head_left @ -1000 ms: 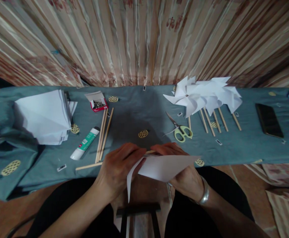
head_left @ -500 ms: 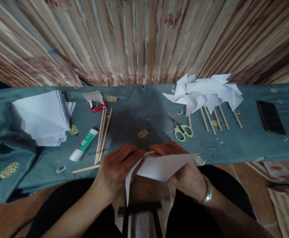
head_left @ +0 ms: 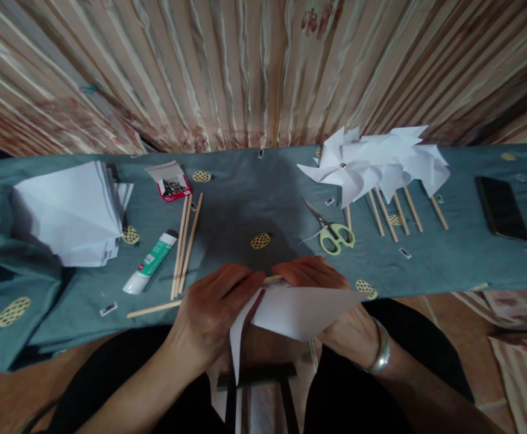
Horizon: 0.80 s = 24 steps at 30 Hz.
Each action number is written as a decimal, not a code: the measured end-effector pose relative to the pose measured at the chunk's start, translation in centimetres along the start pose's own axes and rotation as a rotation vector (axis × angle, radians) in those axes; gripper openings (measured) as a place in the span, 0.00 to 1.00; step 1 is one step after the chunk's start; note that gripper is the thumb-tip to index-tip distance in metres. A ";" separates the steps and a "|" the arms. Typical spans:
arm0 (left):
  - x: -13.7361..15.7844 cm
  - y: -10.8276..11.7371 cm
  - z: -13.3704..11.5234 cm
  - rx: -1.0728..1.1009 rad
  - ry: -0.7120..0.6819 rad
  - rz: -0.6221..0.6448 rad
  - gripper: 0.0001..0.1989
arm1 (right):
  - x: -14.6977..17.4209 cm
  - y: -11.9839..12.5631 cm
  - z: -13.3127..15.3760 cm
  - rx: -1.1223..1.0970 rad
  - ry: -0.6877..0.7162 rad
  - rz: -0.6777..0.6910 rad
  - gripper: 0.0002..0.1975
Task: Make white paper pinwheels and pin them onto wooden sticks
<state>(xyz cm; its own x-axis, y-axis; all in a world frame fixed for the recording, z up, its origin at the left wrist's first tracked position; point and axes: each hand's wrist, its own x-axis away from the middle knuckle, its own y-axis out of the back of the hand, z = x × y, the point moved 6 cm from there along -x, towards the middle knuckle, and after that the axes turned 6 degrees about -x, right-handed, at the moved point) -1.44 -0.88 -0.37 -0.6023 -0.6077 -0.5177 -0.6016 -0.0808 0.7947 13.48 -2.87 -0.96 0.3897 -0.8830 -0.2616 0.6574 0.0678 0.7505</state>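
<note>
1. Head view: the white paper (head_left: 304,310) looks smooth and bent, one broad flap tapering rightward to a point, one narrow flap hanging down at the left.
2. I see it just off the middle of the table's (head_left: 231,223) near edge, above the lap.
3. Left hand (head_left: 213,307) and right hand (head_left: 315,273) both curl tight around it and a wooden stick (head_left: 271,279); the fingertips are mostly hidden.
4. Bare cloth runs from mid-table to the far edge, between three loose sticks (head_left: 191,244) and one pair of scissors (head_left: 331,232).
5. Toward the left edge: one glue stick (head_left: 151,262), one open box (head_left: 173,188) of metal pieces, one paper stack (head_left: 69,211), its sheets uncountable.
6. Toward the far right corner: overlapping pinwheels (head_left: 372,166) showing six sticks, then one phone (head_left: 501,207).
</note>
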 end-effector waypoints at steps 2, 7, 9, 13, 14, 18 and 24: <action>0.1 -0.1 0.0 -0.004 0.000 0.005 0.08 | 0.0 0.0 0.0 -0.008 0.004 -0.005 0.11; 0.5 -0.1 0.2 0.012 0.009 0.021 0.09 | -0.1 -0.1 0.0 -0.033 -0.003 -0.005 0.13; 0.6 0.0 0.3 0.020 0.007 0.012 0.09 | -0.1 -0.2 0.1 -0.046 -0.003 -0.004 0.14; 0.5 0.3 0.1 -0.006 -0.016 0.005 0.09 | -0.3 -0.2 0.1 -0.076 -0.034 0.021 0.16; 0.4 0.3 0.1 -0.015 -0.022 0.011 0.09 | -0.4 -0.2 0.1 -0.084 -0.041 0.030 0.16; 0.4 0.4 0.1 -0.030 -0.025 0.021 0.09 | -0.6 -0.2 0.3 -0.069 -0.043 0.034 0.22; 0.7 0.3 0.0 -0.028 -0.012 0.017 0.09 | -0.8 0.0 0.5 -0.054 -0.033 0.006 0.25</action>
<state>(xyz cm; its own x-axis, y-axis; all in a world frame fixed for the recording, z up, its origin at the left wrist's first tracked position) -2.11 -1.34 -0.49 -0.6186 -0.5994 -0.5080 -0.5769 -0.0926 0.8116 12.85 -2.36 -0.40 0.3727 -0.8973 -0.2365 0.6892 0.0971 0.7180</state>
